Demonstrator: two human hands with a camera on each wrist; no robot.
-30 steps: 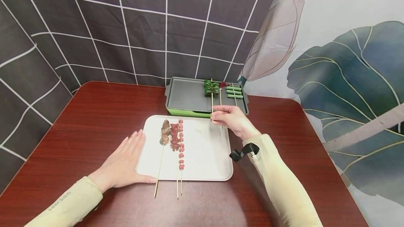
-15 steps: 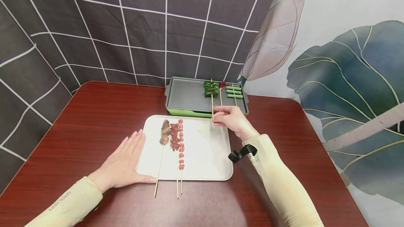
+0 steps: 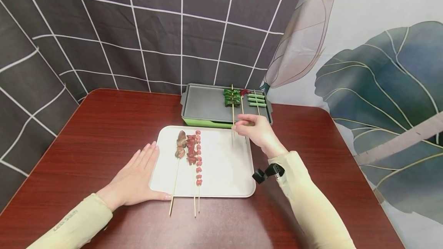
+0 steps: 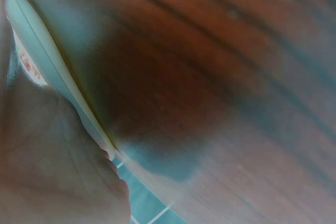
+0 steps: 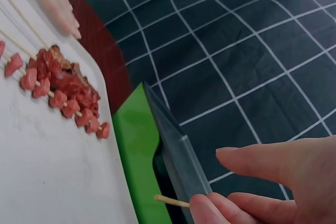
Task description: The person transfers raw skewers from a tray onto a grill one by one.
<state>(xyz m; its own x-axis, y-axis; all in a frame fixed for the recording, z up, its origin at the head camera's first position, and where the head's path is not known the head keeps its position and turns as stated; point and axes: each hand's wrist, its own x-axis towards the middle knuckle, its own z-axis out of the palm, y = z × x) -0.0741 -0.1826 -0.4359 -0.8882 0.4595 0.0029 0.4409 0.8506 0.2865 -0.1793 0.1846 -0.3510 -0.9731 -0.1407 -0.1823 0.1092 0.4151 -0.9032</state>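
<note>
My left hand (image 3: 136, 176) lies with fingers straight along the left edge of a white tray (image 3: 225, 168), thumb at its front rim. On the tray are three skewers: brownish pieces (image 3: 181, 145), dark red meat (image 3: 191, 150) and small pink pieces (image 3: 199, 159). My right hand (image 3: 257, 131) pinches the lower stick of a skewer of dark green vegetable pieces (image 3: 232, 98), which rests on a grey griddle plate (image 3: 204, 105). In the right wrist view the stick's end (image 5: 170, 201) shows at the thumb, while the index finger (image 5: 252, 160) is held away from it.
Beside the green skewer on the griddle lie a skewer with a dark red piece (image 3: 244, 93) and one with green stalks (image 3: 257, 100). The griddle's green base (image 3: 207, 123) stands right behind the tray. A dark tile-patterned cloth (image 3: 152, 34) hangs behind the red-brown table (image 3: 128, 122).
My right index finger has lifted off the stick, and the hand has shifted slightly right. The green skewer stays about where it was on the griddle. My left hand has not moved.
</note>
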